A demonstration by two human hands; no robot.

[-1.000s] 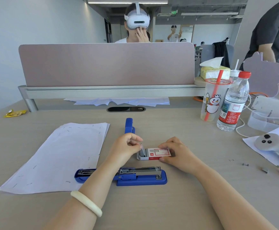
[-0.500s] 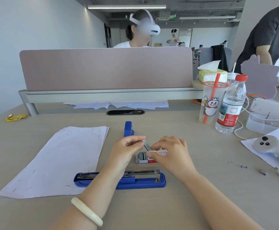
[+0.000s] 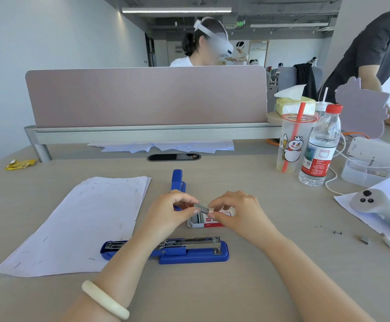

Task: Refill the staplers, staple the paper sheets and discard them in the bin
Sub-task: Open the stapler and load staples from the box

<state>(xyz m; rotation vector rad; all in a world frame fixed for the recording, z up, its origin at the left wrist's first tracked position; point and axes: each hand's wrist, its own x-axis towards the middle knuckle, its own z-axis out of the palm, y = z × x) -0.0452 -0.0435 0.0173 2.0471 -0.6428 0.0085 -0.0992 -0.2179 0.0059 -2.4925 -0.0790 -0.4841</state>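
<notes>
Second stapler (image 3: pixel 177 182) half hidden behind left hand (image 3: pixel 168 210).

a blue stapler (image 3: pixel 189 251) lies open flat. a second blue stapler (image 3: pixel 177 180) is behind it. white paper sheets (image 3: pixel 80 219) lie left, a staple strip (image 3: pixel 202 208) above the staple box (image 3: pixel 209 223).

Blue stapler (image 3: pixel 189 253) showing silver metal channel, second stapler (image 3: pixel 177 180) also showing blue, red-and-white staple box (image 3: pixel 210 223), grey staple strip (image 3: pixel 202 208), white paper sheets (image 3: pixel 84 224) speckling with dark staple marks, cream bracelet (image 3: pixel 104 299), red-capped bottle (image 3: pixel 319 145), beige desk (image 3: pixel 212 296) lying underneath.
</notes>
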